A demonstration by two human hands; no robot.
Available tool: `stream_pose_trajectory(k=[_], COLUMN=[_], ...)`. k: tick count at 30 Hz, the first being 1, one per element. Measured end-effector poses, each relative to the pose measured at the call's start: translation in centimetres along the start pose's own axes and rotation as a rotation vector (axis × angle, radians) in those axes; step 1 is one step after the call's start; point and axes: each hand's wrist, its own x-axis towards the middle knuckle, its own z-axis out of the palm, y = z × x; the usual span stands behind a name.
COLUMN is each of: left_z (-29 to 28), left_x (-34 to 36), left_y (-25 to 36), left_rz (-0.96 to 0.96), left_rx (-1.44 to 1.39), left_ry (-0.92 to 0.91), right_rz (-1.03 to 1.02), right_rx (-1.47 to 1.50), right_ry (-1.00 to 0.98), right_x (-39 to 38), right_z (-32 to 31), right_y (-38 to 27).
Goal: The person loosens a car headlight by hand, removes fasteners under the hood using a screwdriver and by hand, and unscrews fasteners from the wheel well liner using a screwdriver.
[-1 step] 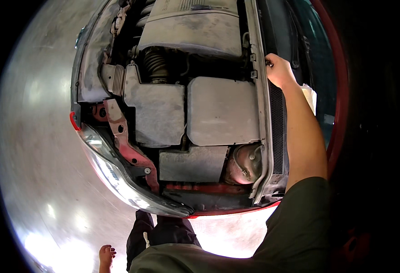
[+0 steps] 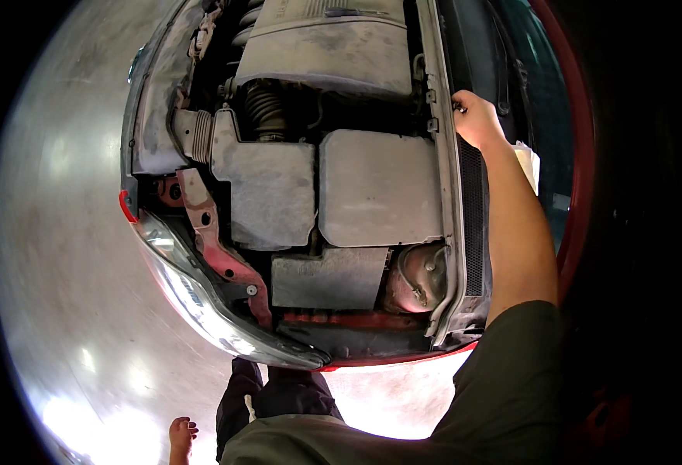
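Observation:
My right hand (image 2: 478, 120) is closed at the cowl panel (image 2: 473, 225), just beyond the rubber seal strip (image 2: 447, 178) along the rear of the open engine bay. A small dark thing shows between its thumb and fingers, too little of it to name. My left hand (image 2: 183, 435) hangs low at the lower left, away from the car, its fingers loosely bent and apart with nothing in them. Left of the right hand lie a dusty grey engine cover (image 2: 325, 58) and a square grey cover (image 2: 381, 188).
A ribbed intake hose (image 2: 265, 112) joins the air box (image 2: 273, 186). A headlight (image 2: 201, 310) curves along the near left corner. The windshield (image 2: 546, 101) rises at right, with something white (image 2: 527, 167) behind my forearm. Pale floor (image 2: 54, 256) spreads at left.

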Motion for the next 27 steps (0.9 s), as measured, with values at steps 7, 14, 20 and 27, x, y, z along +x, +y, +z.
stream_pose_trajectory(k=[7,14,20,27], left_z=[0.0,-0.5,0.3,0.9], left_x=[-0.6,-0.3,-0.3,-0.4], left_y=[0.1,-0.2,1.0,0.3], left_rz=[-0.002,-0.021,0.003,-0.006], left_rx=[0.020,0.070,0.039,0.049], left_ry=[0.010,-0.045,0.013,0.008], right_rz=[0.383,0.489,0.060,0.089], right_rx=[0.750,1.820,-0.004,-0.195], right_ry=[0.124,0.077,-0.006,-0.044], right_x=[-1.0,-3.2,-0.9,-1.2], right_z=[-0.3,-1.5,-1.1,0.0], right_y=[1.1,4.2,1.0,0.2])
